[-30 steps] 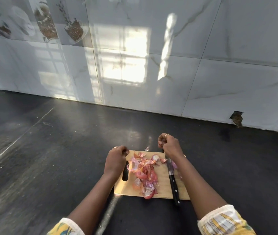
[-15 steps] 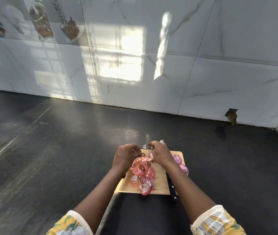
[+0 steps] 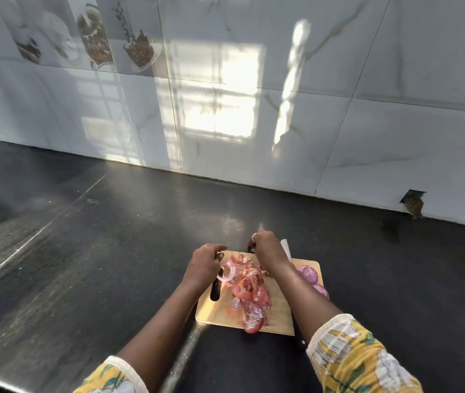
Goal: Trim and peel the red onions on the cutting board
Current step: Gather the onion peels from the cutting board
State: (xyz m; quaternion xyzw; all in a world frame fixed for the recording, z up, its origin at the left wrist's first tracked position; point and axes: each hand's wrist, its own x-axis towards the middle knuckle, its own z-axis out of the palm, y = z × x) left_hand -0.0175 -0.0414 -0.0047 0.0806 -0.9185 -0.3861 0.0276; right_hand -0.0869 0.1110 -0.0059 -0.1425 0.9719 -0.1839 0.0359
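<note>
Lower centre, on the cutting board (image 3: 220, 313), the right hand (image 3: 268, 249) pinches a dark scrap (image 3: 251, 246) at the far edge. The left hand (image 3: 204, 265) reaches forward, fingers fairly straight, grip unclear. Peeled red onions (image 3: 309, 273) sit right of the peel pile (image 3: 249, 293). Best play: drop scraps onto the pile, wrist clear of the knife blade (image 3: 285, 248).

Peeled onions (image 3: 307, 273) and skins on my board (image 3: 217, 313).
I see two glossy purple onions at the wooden board's right edge, one nearer me. Papery red-orange peels (image 3: 251, 293) are heaped down its middle, and a pale ring (image 3: 227, 275) lies beside the handle slot.
</note>
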